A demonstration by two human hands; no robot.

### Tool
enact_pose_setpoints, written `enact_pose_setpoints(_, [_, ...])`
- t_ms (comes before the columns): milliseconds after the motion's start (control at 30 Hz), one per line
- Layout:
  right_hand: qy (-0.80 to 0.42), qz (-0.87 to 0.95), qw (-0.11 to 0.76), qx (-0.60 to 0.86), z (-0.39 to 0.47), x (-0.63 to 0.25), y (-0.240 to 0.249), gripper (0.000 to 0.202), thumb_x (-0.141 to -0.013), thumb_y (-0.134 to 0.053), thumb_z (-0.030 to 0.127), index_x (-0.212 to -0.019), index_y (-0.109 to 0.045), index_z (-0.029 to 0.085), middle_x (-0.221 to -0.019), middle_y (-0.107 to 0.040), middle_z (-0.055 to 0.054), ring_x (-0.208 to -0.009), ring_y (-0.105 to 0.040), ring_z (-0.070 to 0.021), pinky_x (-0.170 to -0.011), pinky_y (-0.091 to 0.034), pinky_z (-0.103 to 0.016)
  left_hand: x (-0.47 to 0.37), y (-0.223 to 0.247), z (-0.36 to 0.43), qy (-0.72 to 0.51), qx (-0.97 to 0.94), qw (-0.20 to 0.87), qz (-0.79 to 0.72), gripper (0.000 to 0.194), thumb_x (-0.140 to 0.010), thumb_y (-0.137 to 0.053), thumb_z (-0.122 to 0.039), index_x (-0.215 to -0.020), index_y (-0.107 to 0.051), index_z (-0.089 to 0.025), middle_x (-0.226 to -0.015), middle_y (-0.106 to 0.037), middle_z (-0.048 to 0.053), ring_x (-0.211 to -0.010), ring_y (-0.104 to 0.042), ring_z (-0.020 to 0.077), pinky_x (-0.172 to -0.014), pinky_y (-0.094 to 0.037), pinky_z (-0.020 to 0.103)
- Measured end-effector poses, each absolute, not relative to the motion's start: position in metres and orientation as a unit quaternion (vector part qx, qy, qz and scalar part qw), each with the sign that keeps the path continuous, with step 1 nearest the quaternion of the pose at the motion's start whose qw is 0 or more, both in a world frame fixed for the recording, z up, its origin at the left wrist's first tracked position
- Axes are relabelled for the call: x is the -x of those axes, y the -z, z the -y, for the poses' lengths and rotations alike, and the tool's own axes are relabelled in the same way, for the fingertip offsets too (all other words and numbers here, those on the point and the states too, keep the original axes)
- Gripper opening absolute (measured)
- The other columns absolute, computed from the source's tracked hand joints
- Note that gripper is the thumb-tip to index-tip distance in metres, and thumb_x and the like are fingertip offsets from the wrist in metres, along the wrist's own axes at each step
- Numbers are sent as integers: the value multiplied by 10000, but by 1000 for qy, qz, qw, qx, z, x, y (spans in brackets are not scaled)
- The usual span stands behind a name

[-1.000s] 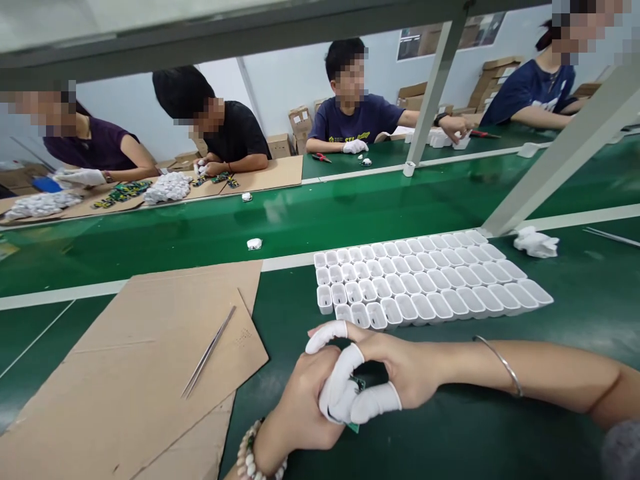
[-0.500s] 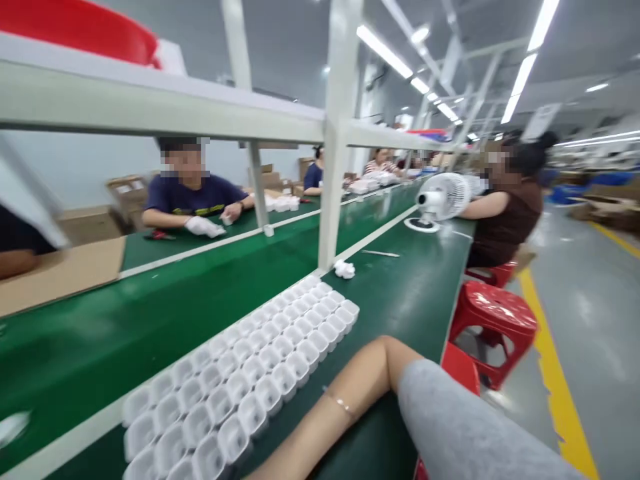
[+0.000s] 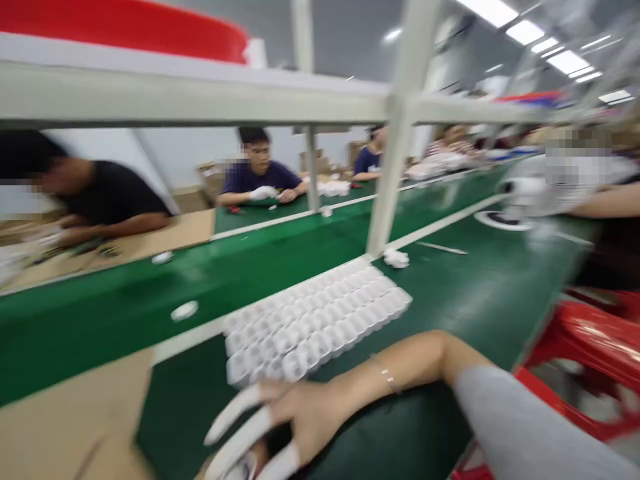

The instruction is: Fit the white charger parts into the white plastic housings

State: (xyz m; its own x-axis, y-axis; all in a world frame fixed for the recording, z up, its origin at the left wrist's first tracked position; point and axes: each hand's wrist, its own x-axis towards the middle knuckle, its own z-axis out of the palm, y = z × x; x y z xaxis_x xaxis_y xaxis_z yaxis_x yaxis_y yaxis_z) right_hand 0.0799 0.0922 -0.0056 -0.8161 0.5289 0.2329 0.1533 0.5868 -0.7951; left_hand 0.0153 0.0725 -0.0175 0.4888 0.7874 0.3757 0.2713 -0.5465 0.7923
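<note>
My right hand point(image 3: 295, 417), in white finger covers, reaches in from the right along the near bench. Its thumb and fingers curve round a small round whitish piece point(image 3: 244, 468) at the bottom edge; blur and the frame's cut hide its kind. A strip of skin point(image 3: 261, 456) beside that piece may belong to my left hand, whose fingers do not show. Just beyond my right hand lies a block of small white plastic cups point(image 3: 320, 320) in rows. A cardboard sheet point(image 3: 75, 413) lies to the left.
Two white discs point(image 3: 185, 311) lie on the green belt point(image 3: 285, 250). A post point(image 3: 395, 153) and shelf beam point(image 3: 200, 97) stand over it. Crumpled white material point(image 3: 397, 259), a thin white stick point(image 3: 443, 248) and a fan point(image 3: 520, 197) are farther right. Co-workers sit opposite; red stools point(image 3: 600, 353) stand right.
The view has swung left, so the cups and post appear farther right. My right hand has come into view at the bottom, and another co-worker shows at the left.
</note>
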Motion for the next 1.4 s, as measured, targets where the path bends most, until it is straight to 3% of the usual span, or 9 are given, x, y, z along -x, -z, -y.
enact_pose_setpoints(133, [-364,828,401,142,-76,-84,2,425,-772,-752,386,-1109,-643,152,-1228,-595,-130,-1147,-580,-189,-1038,-412,-307,78,7,-34,-384,-758,350,-394,275,-773,-597,-401,-624,-494,-194,-515,-462,-21,-441,-424,96,-418,-396,207])
enact_pose_setpoints(367, [-317,871,363,98,-72,-93,-5,280,-895,-622,365,-1117,-659,199,-1271,-519,-136,-1208,-503,-217,-1045,-402,-410,86,-11,-29,-397,-706,479,-337,132,-624,-568,-150,-648,-439,-163,-577,-438,-30,-523,-345,82,-493,-299,205])
enact_pose_setpoints(567, [-221,901,373,23,-79,-91,-10,232,-952,-544,351,-1057,-666,184,-1208,-501,-129,-1216,-477,-214,-1028,-371,-427,87,-6,-28,-369,-698,521,-324,140,-597,-556,-121,-661,-439,-162,-599,-456,-21,-548,-362,88,-515,-304,211])
enact_pose_setpoints(800, [-202,917,341,42,-69,-92,-21,132,-890,-562,226,-1006,-606,181,-1169,-491,-116,-1198,-461,-215,-1026,-357,-447,83,-5,-28,-367,-725,502,-297,164,-617,-566,-111,-657,-418,-169,-625,-440,-20,-564,-375,96,-511,-313,215])
enact_pose_setpoints(933, [-153,923,343,89,-59,-99,-31,327,-844,-666,396,-1085,-576,194,-1255,-438,-147,-1204,-437,-256,-988,-391,-460,81,-2,-30,-360,-737,464,-334,163,-684,-553,-62,-784,-484,-171,-743,-549,-1,-633,-502,122,-574,-396,226])
enact_pose_setpoints(1033, [-89,925,326,172,-55,-100,-35,523,-839,-661,502,-1245,-529,200,-1179,-486,-155,-1059,-499,-258,-854,-466,-426,79,0,-32,-375,-726,433,-382,338,-688,-523,-16,-984,-513,-180,-892,-585,15,-774,-568,155,-698,-463,267])
enact_pose_setpoints(1167, [-63,943,244,218,-53,-92,-36,288,-919,-561,320,-1118,-608,118,-975,-564,-135,-822,-537,-219,-718,-499,-381,76,3,-34,-386,-717,419,-401,378,-762,-547,-56,-1112,-502,-191,-1072,-577,58,-982,-577,203,-889,-476,355])
enact_pose_setpoints(1300, [-171,927,264,202,-78,-90,-50,219,-856,-624,225,-1060,-634,144,-988,-560,-97,-857,-577,-176,-752,-525,-302,87,8,-41,-379,-702,426,-427,601,-773,-630,-124,-1307,-375,-227,-1197,-517,93,-1045,-572,222,-904,-496,370])
enact_pose_setpoints(1400, [-150,915,286,240,-131,-96,-69,207,-864,-632,232,-1059,-636,163,-1081,-568,-95,-952,-587,-164,-838,-513,-302,103,13,-52,-336,-738,307,-499,671,-790,-626,-137,-1378,-335,-275,-1259,-445,108,-1052,-558,233,-893,-506,399])
